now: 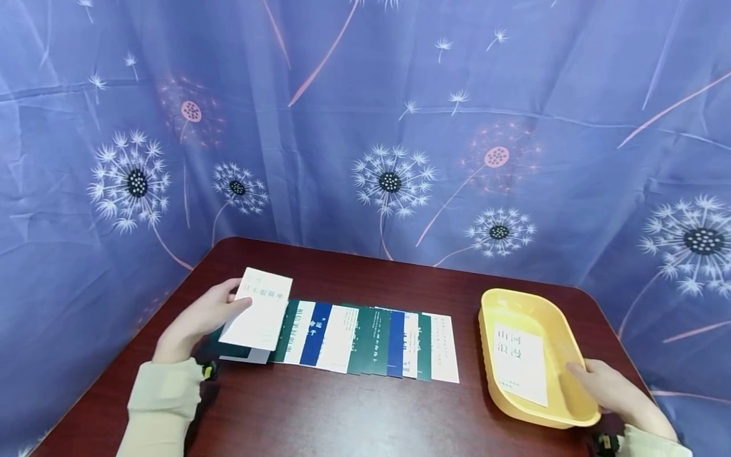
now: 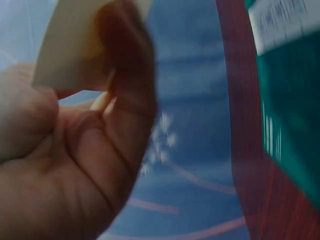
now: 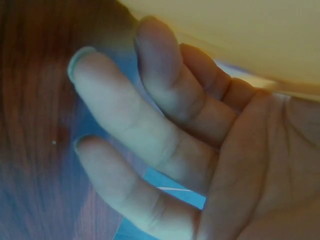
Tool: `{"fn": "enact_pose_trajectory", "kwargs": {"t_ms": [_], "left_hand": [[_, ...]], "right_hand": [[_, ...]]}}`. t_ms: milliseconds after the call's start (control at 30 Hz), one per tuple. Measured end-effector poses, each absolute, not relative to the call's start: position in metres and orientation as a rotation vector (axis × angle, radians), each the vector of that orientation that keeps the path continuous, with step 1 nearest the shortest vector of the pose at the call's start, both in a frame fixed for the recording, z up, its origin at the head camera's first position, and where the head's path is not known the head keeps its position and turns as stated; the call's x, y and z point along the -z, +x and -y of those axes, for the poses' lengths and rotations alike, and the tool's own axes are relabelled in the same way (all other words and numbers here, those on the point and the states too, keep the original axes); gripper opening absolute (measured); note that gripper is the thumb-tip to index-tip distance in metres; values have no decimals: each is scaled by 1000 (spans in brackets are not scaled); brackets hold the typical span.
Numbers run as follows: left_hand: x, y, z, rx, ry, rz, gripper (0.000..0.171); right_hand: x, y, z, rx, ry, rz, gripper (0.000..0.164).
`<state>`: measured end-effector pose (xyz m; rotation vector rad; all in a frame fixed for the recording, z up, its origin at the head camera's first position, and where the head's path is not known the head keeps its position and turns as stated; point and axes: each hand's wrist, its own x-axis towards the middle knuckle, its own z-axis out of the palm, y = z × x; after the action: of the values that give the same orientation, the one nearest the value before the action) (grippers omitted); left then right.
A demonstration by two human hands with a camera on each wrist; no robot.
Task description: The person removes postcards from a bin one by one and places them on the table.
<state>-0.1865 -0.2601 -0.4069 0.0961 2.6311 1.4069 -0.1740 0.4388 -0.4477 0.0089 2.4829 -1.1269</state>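
Observation:
My left hand (image 1: pixel 201 316) pinches a white card (image 1: pixel 259 317) with printed characters, thumb on its face and fingers behind. It holds the card over the left end of an overlapping row of cards in green, blue and white, such as a blue card (image 1: pixel 316 335) and a white end card (image 1: pixel 443 349). In the left wrist view the held card (image 2: pixel 70 50) sits between thumb and curled fingers. My right hand (image 1: pixel 613 390) grips the right rim of a yellow tray (image 1: pixel 562 336), thumb over the edge. Inside the tray lies a white card (image 1: pixel 518 362) with large green characters.
Cards and tray rest on a dark red-brown wooden table (image 1: pixel 342 419). A blue curtain (image 1: pixel 320 146) with a dandelion print hangs behind it and along both sides. Part of the row's left end is hidden beneath the held card.

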Motion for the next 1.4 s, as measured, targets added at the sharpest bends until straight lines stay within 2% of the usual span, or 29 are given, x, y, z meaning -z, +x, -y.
{"fn": "enact_pose_trajectory", "kwargs": {"t_ms": [200, 433, 833, 1000, 1200, 1400], "left_hand": [[413, -181, 289, -1287, -34, -2680, 54], [421, -187, 304, -1233, -143, -2692, 57], [435, -208, 293, -954, -126, -2856, 49], [437, -210, 294, -793, -194, -2908, 47], [438, -200, 294, -780, -395, -2895, 34], [446, -185, 302, -752, -468, -2860, 41]], "right_hand": [[447, -171, -442, 1097, 58, -2518, 39], [446, -166, -449, 1076, 123, -2544, 41], [451, -152, -458, 1146, 93, -2509, 43], [451, -152, -458, 1182, 71, -2490, 41], [446, -159, -454, 1155, 103, -2509, 40], [440, -172, -445, 1078, 93, -2582, 37]]}}
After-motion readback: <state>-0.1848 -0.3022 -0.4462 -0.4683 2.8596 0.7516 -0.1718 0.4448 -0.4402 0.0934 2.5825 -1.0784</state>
